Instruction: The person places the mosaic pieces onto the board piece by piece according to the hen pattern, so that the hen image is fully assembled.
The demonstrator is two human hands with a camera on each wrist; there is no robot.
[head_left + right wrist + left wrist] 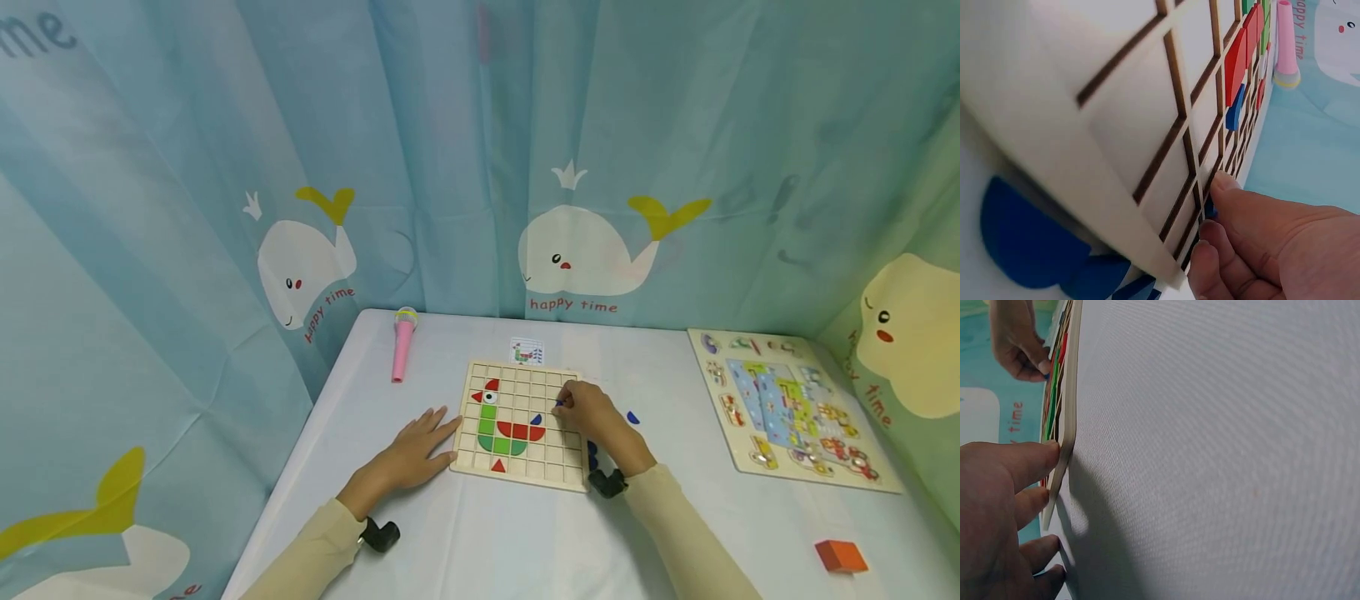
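On the table lies a square wooden grid board with flat coloured pieces set in a bird shape. It has a white eye piece, green neck pieces, red body pieces and a blue piece above the red ones. My right hand is over the board's right side, pinching a small blue piece between thumb and fingers, close to the grid. At the left edge of the board, my left hand rests with fingers spread, fingertips at the rim.
Several blue pieces lie along the board's right edge; another blue piece is farther right. A small picture card sits behind the board. Around it are a pink toy microphone, a knobbed picture puzzle and an orange block.
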